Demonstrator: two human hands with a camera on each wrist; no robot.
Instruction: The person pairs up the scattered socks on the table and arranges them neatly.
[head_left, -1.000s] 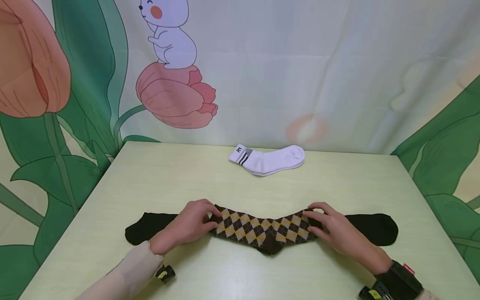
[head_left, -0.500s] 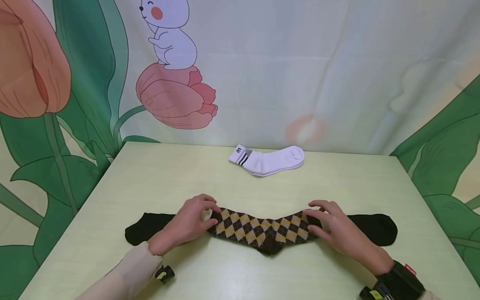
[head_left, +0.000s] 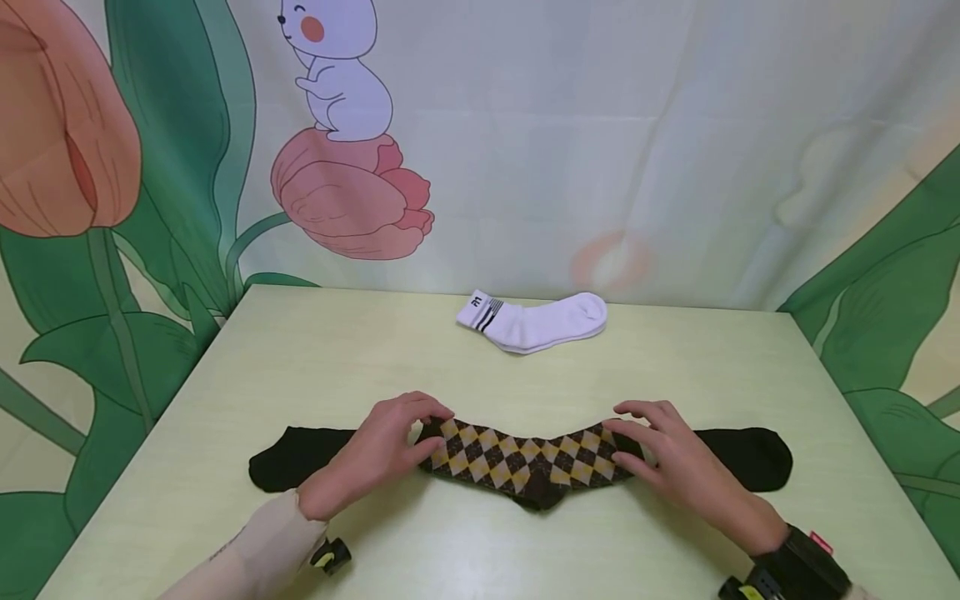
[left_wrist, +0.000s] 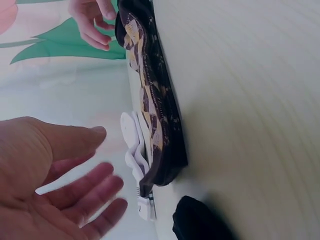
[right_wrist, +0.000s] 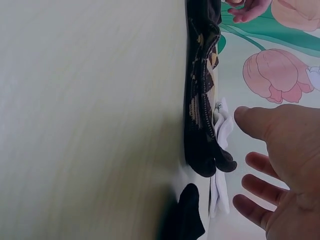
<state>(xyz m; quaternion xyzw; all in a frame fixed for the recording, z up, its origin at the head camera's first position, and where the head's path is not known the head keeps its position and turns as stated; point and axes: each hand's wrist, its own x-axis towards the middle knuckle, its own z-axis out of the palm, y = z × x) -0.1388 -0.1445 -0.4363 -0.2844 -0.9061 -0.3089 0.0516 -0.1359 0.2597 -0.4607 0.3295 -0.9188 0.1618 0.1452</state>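
A pair of argyle socks (head_left: 517,458) in brown, yellow and grey lies flat across the near middle of the table, one on the other as the left wrist view shows. Above their left end my left hand (head_left: 386,442) hovers, fingers loosely bent; in its wrist view the hand stands apart from the cloth. My right hand (head_left: 675,454) hangs likewise over the right end, thumb and fingers spread and apart from the fabric. One black sock (head_left: 296,458) shows beyond my left hand, another black sock (head_left: 753,458) beyond my right. Both are partly hidden by the hands.
Farther back on the table (head_left: 360,350) lies a pair of white socks (head_left: 532,323) with black stripes at the cuff. Behind the table's back edge hangs a printed curtain (head_left: 510,167) with flowers and a white animal.
My left hand's fingertips have shifted slightly up and to the right over the argyle socks' end. The right hand is almost still, and the socks lie as before.
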